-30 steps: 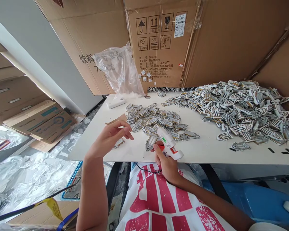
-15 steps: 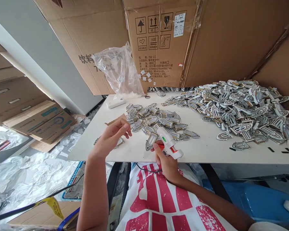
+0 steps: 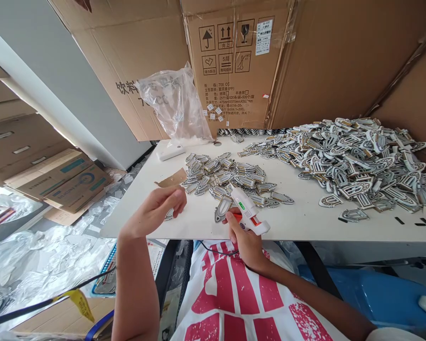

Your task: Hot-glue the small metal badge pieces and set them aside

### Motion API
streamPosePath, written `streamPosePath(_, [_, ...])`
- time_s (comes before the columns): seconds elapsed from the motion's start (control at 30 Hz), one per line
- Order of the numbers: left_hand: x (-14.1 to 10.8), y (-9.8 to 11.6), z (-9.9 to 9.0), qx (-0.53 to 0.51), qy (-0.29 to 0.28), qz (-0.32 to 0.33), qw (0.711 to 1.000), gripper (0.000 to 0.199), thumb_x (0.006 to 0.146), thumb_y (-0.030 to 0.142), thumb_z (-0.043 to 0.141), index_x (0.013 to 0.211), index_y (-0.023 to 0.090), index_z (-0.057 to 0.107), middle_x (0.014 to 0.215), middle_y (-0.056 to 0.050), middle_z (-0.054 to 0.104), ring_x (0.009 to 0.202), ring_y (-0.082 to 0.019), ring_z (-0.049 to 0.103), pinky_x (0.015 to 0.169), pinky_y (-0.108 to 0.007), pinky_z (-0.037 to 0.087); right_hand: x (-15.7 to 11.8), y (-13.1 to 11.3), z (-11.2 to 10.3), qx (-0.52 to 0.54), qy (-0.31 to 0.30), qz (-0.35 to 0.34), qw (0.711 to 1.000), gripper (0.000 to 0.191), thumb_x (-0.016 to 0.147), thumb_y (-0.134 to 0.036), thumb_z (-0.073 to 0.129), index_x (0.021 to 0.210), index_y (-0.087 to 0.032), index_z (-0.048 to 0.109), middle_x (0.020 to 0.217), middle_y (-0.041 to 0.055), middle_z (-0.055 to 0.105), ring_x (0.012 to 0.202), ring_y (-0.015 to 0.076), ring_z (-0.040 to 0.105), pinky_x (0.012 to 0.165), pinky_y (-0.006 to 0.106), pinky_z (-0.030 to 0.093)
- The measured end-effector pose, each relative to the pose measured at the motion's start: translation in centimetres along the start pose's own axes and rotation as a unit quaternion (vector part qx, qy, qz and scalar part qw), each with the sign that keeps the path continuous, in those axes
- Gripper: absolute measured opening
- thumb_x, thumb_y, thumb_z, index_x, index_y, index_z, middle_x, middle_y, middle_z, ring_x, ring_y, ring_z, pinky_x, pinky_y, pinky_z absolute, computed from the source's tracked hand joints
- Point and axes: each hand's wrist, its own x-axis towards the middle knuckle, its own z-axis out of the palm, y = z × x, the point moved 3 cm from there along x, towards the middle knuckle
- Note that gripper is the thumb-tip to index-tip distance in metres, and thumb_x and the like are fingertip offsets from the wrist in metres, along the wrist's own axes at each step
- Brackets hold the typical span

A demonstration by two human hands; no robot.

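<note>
Between the hands, a bare patch of the desk (image 3: 195, 225) is lying open, and more bare surface is stretching from the right hand (image 3: 246, 241) toward the large pile of frames (image 3: 355, 161). The right hand is closing around a white glue gun (image 3: 247, 210) near the desk's front edge, with one loose frame (image 3: 223, 209) lying just beside its fingertips. Well apart from it, the left hand (image 3: 156, 209) is hovering with bent fingers, hiding whether they are pinching anything; the desk's left edge is running beyond it. Ahead of both hands, the smaller pile of frames (image 3: 230, 175) is spreading. Compared with the earlier frame, the left hand is sitting farther left, and the brown cardboard scrap (image 3: 173, 178) is showing more fully.
</note>
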Motion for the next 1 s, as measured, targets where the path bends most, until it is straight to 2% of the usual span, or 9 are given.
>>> streamPosePath(0.1, [-1.0,0.1,0.1,0.019,-0.192,0.014,0.981,0.027,0.104,0.044,0.072,0.089,0.022,0.069,0.086,-0.007,0.07,0.078,-0.021,0.063,0.076,-0.034,0.055,0.0,0.1,-0.1,-0.009,-0.004,0.005,1.0,0.047,0.093,-0.073,0.078,0.09,-0.027,0.069,0.05,-0.0091,0.045,0.048,0.0155,0.042,0.045,0.027,0.036])
streamPosePath(0.17, [-1.3,-0.3,0.3,0.061,-0.244,0.001,0.968,0.025,0.094,0.041,0.085,0.106,0.024,0.073,0.103,-0.008,0.076,0.094,-0.024,0.069,0.091,-0.037,0.058,-0.1,0.2,-0.1,-0.009,-0.002,0.012,1.0,0.049,0.092,-0.074,0.078,0.09,-0.026,0.069,0.051,-0.0091,0.046,0.046,0.014,0.039,0.045,0.027,0.035])
streamPosePath(0.33, [0.4,-2.2,1.8,0.136,-0.095,-0.089,0.982,0.031,0.099,0.053,0.077,0.109,0.025,0.071,0.112,-0.006,0.078,0.104,-0.024,0.072,0.095,-0.039,0.058,-0.2,0.3,0.0,-0.005,-0.003,0.021,1.0,0.054,0.089,-0.076,0.08,0.089,-0.024,0.068,0.052,-0.009,0.047,0.044,0.0111,0.034,0.044,0.026,0.031])
streamPosePath(0.5, [2.4,-2.5,5.5,0.074,-0.107,-0.081,0.988,0.028,0.106,0.053,0.066,0.11,0.025,0.072,0.101,-0.004,0.081,0.094,-0.022,0.076,0.085,-0.036,0.059,-0.2,0.6,0.2,-0.008,-0.013,0.022,1.0,0.054,0.09,-0.076,0.08,0.084,-0.024,0.067,0.049,-0.0095,0.041,0.044,0.0113,0.034,0.043,0.027,0.03])
streamPosePath(0.63, [3.1,-2.7,6.6,0.04,-0.113,-0.063,0.991,0.029,0.106,0.051,0.065,0.095,0.023,0.068,0.088,-0.002,0.078,0.083,-0.019,0.073,0.078,-0.033,0.056,-0.1,0.5,0.3,-0.003,-0.02,0.021,1.0,0.052,0.092,-0.074,0.079,0.082,-0.024,0.068,0.05,-0.0094,0.043,0.043,0.0105,0.034,0.043,0.026,0.029])
streamPosePath(0.73, [3.0,-3.8,5.4,0.046,-0.085,-0.074,0.993,0.029,0.104,0.05,0.067,0.093,0.023,0.068,0.084,-0.001,0.077,0.08,-0.019,0.072,0.076,-0.032,0.055,-0.1,0.2,0.2,0.014,-0.015,0.011,1.0,0.051,0.093,-0.072,0.078,0.085,-0.023,0.068,0.061,-0.0057,0.058,0.042,0.0076,0.035,0.042,0.024,0.028])
streamPosePath(0.83, [2.5,-5.7,2.4,0.09,0.034,-0.112,0.989,0.028,0.1,0.051,0.068,0.098,0.023,0.07,0.087,-0.003,0.078,0.082,-0.021,0.075,0.075,-0.033,0.057,0.0,0.0,0.1,0.03,-0.009,0.004,0.999,0.048,0.094,-0.069,0.078,0.092,-0.021,0.07,0.075,-0.0021,0.069,0.042,0.0049,0.036,0.041,0.023,0.029])
streamPosePath(0.93, [1.5,-7.9,-1.0,0.197,0.161,-0.167,0.953,0.03,0.099,0.048,0.065,0.113,0.024,0.073,0.092,-0.006,0.083,0.084,-0.026,0.077,0.078,-0.037,0.058,-0.1,0.2,0.1,0.04,-0.011,0.008,0.999,0.046,0.095,-0.066,0.078,0.096,-0.021,0.071,0.075,-0.002,0.069,0.041,0.0047,0.037,0.041,0.023,0.03])
streamPosePath(1.0, [0.9,-9.1,-2.5,0.292,0.203,-0.211,0.911,0.032,0.101,0.043,0.058,0.118,0.024,0.077,0.103,-0.009,0.086,0.095,-0.031,0.079,0.086,-0.041,0.057,-0.1,0.3,0.1,0.042,-0.011,0.009,0.999,0.046,0.095,-0.066,0.078,0.096,-0.021,0.071,0.077,-0.0013,0.07,0.042,0.0048,0.038,0.042,0.023,0.031])
